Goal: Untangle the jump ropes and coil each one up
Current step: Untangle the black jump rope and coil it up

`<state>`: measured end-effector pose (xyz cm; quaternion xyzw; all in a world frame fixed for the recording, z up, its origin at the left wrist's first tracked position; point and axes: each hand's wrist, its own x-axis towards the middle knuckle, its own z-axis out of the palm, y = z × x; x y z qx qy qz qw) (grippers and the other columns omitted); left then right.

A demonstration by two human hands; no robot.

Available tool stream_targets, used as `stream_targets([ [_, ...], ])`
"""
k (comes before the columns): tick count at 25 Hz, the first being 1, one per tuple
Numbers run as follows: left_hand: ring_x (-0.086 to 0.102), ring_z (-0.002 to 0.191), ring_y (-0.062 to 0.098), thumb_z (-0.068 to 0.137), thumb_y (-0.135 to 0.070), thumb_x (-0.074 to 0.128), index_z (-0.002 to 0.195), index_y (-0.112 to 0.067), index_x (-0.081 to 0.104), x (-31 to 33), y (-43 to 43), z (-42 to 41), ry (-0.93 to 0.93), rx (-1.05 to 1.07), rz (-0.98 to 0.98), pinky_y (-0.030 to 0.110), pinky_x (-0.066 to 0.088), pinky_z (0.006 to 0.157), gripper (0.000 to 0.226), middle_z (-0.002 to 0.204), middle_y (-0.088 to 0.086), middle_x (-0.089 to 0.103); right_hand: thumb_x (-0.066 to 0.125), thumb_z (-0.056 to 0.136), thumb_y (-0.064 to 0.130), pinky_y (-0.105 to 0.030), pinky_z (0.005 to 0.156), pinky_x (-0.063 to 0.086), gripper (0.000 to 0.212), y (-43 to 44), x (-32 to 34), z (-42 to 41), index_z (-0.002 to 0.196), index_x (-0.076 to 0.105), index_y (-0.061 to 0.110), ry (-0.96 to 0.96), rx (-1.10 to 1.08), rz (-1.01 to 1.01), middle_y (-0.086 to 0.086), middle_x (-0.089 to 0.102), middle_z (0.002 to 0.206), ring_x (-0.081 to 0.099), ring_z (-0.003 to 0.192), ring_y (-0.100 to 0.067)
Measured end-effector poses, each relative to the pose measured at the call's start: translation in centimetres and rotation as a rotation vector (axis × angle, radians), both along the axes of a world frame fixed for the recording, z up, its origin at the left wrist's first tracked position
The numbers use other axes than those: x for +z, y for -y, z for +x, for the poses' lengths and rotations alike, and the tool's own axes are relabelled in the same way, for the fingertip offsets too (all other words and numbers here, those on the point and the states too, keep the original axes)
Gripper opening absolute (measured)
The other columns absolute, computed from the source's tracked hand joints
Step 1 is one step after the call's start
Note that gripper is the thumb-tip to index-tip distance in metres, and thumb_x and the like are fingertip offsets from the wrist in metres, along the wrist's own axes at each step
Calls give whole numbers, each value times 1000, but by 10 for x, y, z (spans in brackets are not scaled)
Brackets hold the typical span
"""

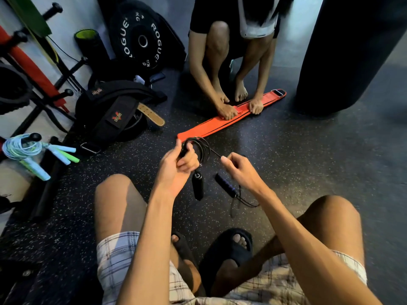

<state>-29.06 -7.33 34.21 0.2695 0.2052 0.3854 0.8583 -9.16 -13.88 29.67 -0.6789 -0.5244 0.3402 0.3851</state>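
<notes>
Left grip (180,160) clenched round black rope coil (203,150), thumb pinning loops. Right grip (239,170) pinches free strand (214,152) leaving coil toward 3 o'clock. Black handle (197,187) dangles below coil at 6 o'clock. Second handle (225,185) at 5 o'clock. Cord looks thin, light, springy and slick, so loops likely spring open. Best hold: gathered side of coil, strand fed through fingertips. Blue-green ropes (24,148) already coiled, far 9 o'clock.

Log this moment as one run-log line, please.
stage: coiling black jump rope | left hand: holds coil | right hand: pinches loose strand | handle: hangs below coil | blue-green ropes: coiled, aside
</notes>
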Motion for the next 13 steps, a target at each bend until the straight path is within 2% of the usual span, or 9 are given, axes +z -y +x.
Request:
stream_targets([
  [3, 24, 48, 7, 107, -32, 28, 90, -11, 55, 5, -9, -4, 72, 193, 1, 23, 29, 53, 38, 54, -8, 30, 62, 95, 34, -28, 59, 39, 24, 13, -26, 10, 80, 48, 22, 68, 11, -108, 11, 53, 64, 46, 57, -5],
  [6, 28, 51, 9, 107, -31, 32, 90, -11, 55, 7, -13, -6, -19, 393, 28, 24, 32, 59, 36, 56, -6, 34, 67, 91, 29, -36, 61, 47, 23, 24, -43, 14, 80, 47, 26, 98, 35, -194, 1, 65, 69, 58, 60, -15],
  [9, 39, 53, 12, 106, -27, 37, 88, -8, 56, -1, -10, 0, -226, 523, 109, 25, 39, 60, 33, 55, -2, 44, 67, 92, 19, -31, 57, 49, 19, 27, -36, 10, 79, 53, 16, 144, 158, -202, 0, 69, 64, 61, 55, -9],
  [11, 49, 53, 14, 106, -25, 37, 88, -7, 58, -8, -7, 6, -463, 575, 249, 25, 46, 60, 33, 56, 1, 53, 66, 91, 13, -24, 56, 47, 15, 25, -26, 5, 79, 58, 8, 192, 254, -198, 0, 70, 65, 60, 54, -3],
  [13, 58, 52, 16, 106, -21, 37, 89, -2, 59, -16, -5, 11, -654, 589, 404, 24, 51, 57, 33, 59, 9, 60, 65, 90, 11, -24, 57, 45, 13, 21, -16, 1, 77, 62, 9, 279, 324, -184, 1, 71, 68, 61, 59, -3],
])
